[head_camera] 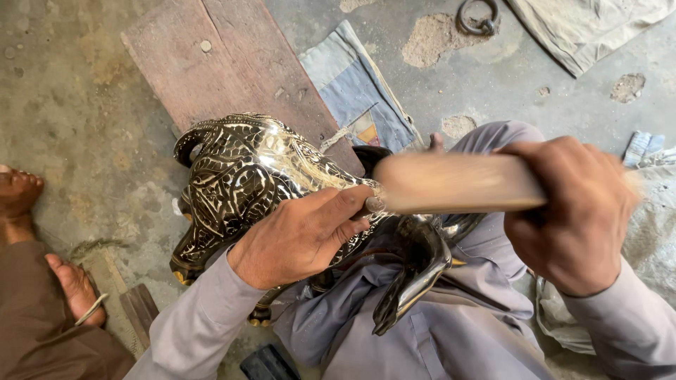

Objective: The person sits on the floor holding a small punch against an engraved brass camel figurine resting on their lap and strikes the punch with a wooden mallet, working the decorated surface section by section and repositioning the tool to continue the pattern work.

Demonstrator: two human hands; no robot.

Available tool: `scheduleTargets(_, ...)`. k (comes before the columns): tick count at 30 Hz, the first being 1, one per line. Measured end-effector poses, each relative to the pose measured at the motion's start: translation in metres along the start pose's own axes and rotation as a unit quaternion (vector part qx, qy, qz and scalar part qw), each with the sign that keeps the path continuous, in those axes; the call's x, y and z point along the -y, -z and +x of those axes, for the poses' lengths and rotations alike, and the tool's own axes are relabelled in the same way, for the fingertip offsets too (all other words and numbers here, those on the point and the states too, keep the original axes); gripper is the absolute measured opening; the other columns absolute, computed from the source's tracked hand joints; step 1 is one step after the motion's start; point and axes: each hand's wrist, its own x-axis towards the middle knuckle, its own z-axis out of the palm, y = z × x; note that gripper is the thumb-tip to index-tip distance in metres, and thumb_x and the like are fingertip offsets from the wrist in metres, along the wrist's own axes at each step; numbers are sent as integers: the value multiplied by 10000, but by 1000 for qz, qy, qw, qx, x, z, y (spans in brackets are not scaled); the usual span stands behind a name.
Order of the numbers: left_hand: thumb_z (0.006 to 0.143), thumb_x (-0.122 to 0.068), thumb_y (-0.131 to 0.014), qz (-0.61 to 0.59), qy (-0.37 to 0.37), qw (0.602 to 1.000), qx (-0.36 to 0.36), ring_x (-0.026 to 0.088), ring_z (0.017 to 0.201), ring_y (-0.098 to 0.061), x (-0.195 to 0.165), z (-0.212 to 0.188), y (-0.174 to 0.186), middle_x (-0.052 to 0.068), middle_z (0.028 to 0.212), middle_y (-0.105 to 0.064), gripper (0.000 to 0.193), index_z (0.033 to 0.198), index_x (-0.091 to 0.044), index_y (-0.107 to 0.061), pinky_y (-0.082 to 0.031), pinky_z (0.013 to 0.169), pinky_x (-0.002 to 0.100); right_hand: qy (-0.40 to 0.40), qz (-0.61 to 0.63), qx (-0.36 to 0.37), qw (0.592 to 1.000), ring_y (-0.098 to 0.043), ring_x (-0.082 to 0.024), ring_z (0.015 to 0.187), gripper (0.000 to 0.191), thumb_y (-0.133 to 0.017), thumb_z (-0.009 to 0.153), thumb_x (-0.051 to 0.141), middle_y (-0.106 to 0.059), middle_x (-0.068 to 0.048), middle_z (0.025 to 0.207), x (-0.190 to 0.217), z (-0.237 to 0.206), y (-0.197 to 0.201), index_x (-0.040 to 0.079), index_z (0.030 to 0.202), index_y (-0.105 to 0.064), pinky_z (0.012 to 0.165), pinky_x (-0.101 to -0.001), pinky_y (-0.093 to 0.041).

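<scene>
A black and silver engraved metal animal figure [243,176] lies across my lap, its patterned body toward the left. My left hand [299,236] rests on the figure and pinches a small metal tool against its surface near the thumb. My right hand [570,211] grips a wooden stick or mallet handle [454,184], blurred with motion, whose far end sits right above the small tool. My grey trousers [436,317] lie under the figure's legs.
A wooden plank [218,63] lies on the concrete floor behind the figure, with a blue cloth [359,91] beside it. A metal ring [479,17] and a beige cloth [584,28] are at the top right. Another person's bare feet [42,246] sit at the left edge.
</scene>
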Motion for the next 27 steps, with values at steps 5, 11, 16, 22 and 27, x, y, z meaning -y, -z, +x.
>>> scheduleTargets(5,1004,-117,-688,-15,4,1000,-1,379,866,-713,1,0,0,186,1042,-686,436,1398,-63,-509,-545,689,432,39,-54,-8,998,-669,-338,849,339,-643,776,-53,-659,-177,940,2,-6,3,1,1110,-632,782,-379,-524)
scheduleTargets(11,1011,-104,-697,-13,5,1000,9,395,891,-707,2,1,2,185,1053,-690,441,1407,-79,-506,-543,711,447,-21,-21,-16,999,-650,-313,801,302,-648,754,-28,-653,-144,890,5,-11,2,20,1050,-619,768,-382,-504)
scheduleTargets(16,1007,-86,-695,-12,-9,1000,5,412,938,-696,2,1,1,204,1119,-688,509,1458,-71,-459,-550,728,452,43,129,0,991,-656,-246,959,263,-639,825,1,-661,-109,1074,10,-12,3,92,1067,-586,879,-346,-512)
scheduleTargets(22,987,-35,-680,-27,10,999,17,365,905,-731,4,0,0,183,1083,-696,548,1480,-97,-450,-561,714,428,-99,107,-16,989,-647,-256,821,356,-660,762,44,-661,-67,962,9,-16,4,90,1114,-624,771,-371,-506)
scheduleTargets(27,988,-14,-687,-27,32,999,30,348,862,-727,6,1,1,170,1034,-698,530,1462,-95,-464,-546,689,431,-102,-17,-4,995,-641,-263,773,437,-675,760,-14,-676,-107,910,8,-14,4,63,1190,-661,727,-397,-498)
